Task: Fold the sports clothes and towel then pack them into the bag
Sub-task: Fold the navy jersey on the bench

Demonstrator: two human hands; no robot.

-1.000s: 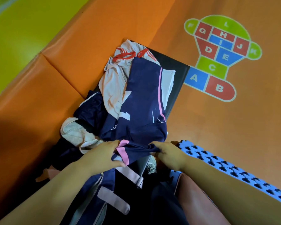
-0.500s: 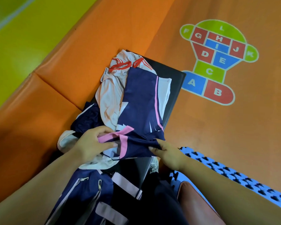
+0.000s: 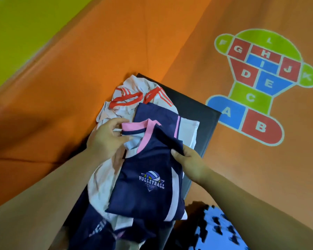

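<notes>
A navy volleyball jersey with a pink collar and a "Volleyball" logo hangs lifted between my hands. My left hand pinches its pink collar; my right hand grips its right shoulder edge. Under it lie navy shorts with a pink stripe and a white shirt with red stripes, heaped on a dark bench. More white cloth and navy fabric with white lettering lie below the jersey. The bag is not clearly visible.
Orange padded mats rise on the left, with a green wall beyond. A lettered hopscotch print marks the orange floor on the right. A blue foam puzzle mat lies at the bottom right.
Both hands have raised the navy jersey from the pile and spread it, so its logo front now faces me. The camera has tilted up and the bag has left view.
</notes>
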